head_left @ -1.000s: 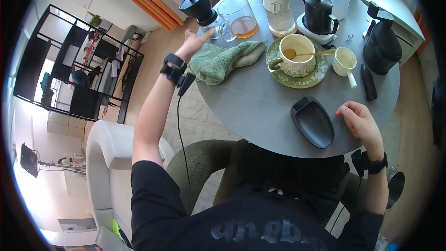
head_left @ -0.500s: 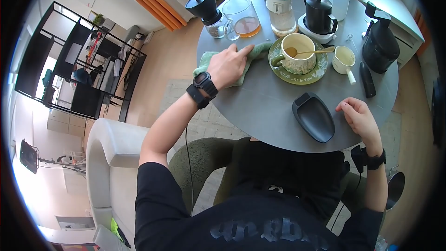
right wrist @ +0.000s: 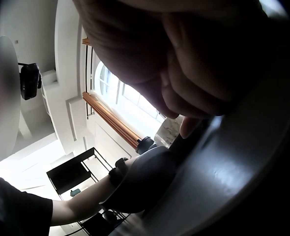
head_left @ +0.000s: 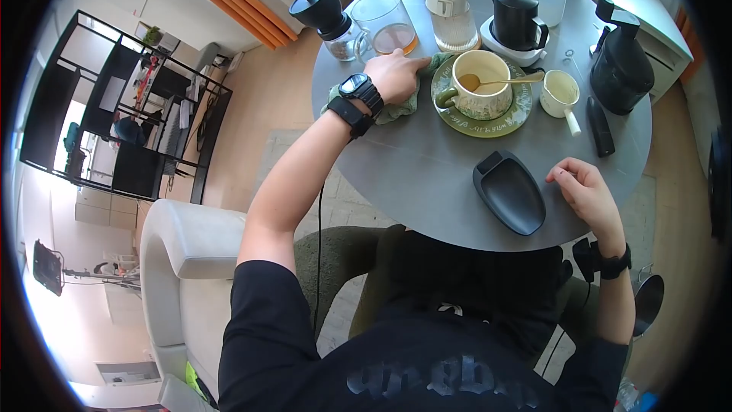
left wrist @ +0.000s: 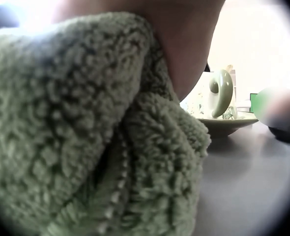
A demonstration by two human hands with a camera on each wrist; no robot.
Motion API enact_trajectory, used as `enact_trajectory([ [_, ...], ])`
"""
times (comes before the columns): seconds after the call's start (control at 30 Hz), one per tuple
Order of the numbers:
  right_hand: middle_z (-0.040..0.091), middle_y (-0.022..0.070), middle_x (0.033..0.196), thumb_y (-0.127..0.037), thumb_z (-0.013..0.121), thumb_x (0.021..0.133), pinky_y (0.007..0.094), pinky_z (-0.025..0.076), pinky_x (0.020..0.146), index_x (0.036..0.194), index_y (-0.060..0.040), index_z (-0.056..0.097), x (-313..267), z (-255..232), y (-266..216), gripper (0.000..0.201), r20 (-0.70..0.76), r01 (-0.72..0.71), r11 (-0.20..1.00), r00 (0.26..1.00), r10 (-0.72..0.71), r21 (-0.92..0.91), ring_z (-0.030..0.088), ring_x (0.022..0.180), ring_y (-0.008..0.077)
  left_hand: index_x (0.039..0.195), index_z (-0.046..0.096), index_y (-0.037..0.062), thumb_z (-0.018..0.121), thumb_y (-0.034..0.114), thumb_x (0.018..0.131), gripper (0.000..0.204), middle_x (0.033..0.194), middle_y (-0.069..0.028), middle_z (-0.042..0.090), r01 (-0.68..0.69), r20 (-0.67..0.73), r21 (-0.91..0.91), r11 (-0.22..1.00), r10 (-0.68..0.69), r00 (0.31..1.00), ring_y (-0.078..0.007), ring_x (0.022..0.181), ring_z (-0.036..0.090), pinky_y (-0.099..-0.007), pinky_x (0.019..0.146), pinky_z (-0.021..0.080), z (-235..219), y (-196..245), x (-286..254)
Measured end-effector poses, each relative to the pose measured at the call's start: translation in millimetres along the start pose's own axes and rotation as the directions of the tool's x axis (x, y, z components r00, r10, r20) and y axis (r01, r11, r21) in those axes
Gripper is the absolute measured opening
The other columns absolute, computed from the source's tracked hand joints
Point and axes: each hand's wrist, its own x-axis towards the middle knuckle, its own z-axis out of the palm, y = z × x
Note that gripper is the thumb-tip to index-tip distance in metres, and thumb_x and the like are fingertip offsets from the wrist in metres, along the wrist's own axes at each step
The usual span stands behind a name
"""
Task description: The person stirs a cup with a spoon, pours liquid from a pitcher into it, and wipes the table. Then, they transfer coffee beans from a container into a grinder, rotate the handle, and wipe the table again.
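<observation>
At the table's left side, my left hand [head_left: 393,78] lies over a fluffy green towel [head_left: 399,109], gripping it from above. Most of the fingers are hidden, with one pointing toward the green plate [head_left: 488,128]. Folds of the towel [left wrist: 61,113] bunch under the hand in the left wrist view. On that plate sits a cream cup [head_left: 480,95] with a green handle and a gold spoon [head_left: 507,82]. My right hand [head_left: 585,189] rests at the near right edge, fingers loosely curled and holding nothing, beside an oval black tray [head_left: 515,198].
Behind the towel stand a glass jug [head_left: 385,19] with amber liquid and a hand coffee grinder [head_left: 320,11]. A ribbed cup [head_left: 450,8], black gooseneck kettle [head_left: 516,11], small handled cup [head_left: 560,93] and black canister [head_left: 624,76] line the far and right sides.
My left hand has come from beside the grinder and jug, right and down onto the towel, then slid slightly farther along it. My right hand has stayed put.
</observation>
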Motion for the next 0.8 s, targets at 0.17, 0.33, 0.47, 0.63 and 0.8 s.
enact_trajectory([
  [0.17,0.039,-0.0111,0.062,-0.021,0.057,0.103,0.0218,0.021,0.050,0.097,-0.0023,0.067,-1,0,-2,0.022,0.002,-0.005,1.000,1.000,0.005,-0.014,0.031,0.054,-0.0006,0.144,0.055,0.0214,0.043,0.020,0.095,0.051,0.103,-0.0234,0.066,-0.072,0.027,-0.066,0.995,0.074,0.997,-0.0390,0.098,0.067,-0.0468,0.087,0.054,4,-8,-3],
  [0.33,0.039,-0.0111,0.061,-0.022,0.057,0.103,0.0219,0.021,0.050,0.098,-0.0023,0.067,1,-2,1,0.023,0.020,0.000,1.000,1.000,0.000,0.007,0.030,0.055,-0.0005,0.128,0.061,0.0116,0.051,0.033,0.101,0.036,0.101,-0.0220,0.068,-0.050,0.062,-0.072,0.996,0.055,0.997,-0.0409,0.094,0.067,-0.0506,0.083,0.054,-2,15,-56],
  [0.47,0.039,-0.0111,0.061,-0.022,0.057,0.103,0.0221,0.021,0.050,0.097,-0.0024,0.067,3,-2,3,0.023,0.026,0.012,1.000,1.000,-0.012,0.002,0.030,0.055,-0.0006,0.124,0.061,0.0094,0.052,0.028,0.099,0.032,0.093,-0.0189,0.070,0.013,0.027,0.023,1.000,-0.013,1.000,-0.0393,0.087,0.069,-0.0497,0.078,0.056,-1,20,-77],
  [0.63,0.039,-0.0114,0.062,-0.021,0.057,0.104,0.0221,0.021,0.050,0.097,-0.0026,0.066,0,0,-3,0.022,0.021,0.003,1.000,1.000,-0.003,-0.003,0.030,0.055,-0.0007,0.137,0.054,0.0161,0.051,0.021,0.095,0.043,0.090,-0.0179,0.073,0.149,-0.191,0.039,0.988,-0.139,0.972,-0.0385,0.083,0.071,-0.0499,0.074,0.056,-9,15,-42],
  [0.8,0.039,-0.0117,0.062,-0.021,0.057,0.104,0.0219,0.021,0.050,0.097,-0.0024,0.067,-1,1,-2,0.022,0.008,-0.002,1.000,1.000,0.002,-0.014,0.030,0.055,-0.0008,0.147,0.049,0.0215,0.051,0.026,0.094,0.053,0.098,-0.0197,0.073,0.171,-0.120,0.036,0.985,-0.166,0.979,-0.0384,0.091,0.071,-0.0490,0.079,0.056,-6,17,9],
])
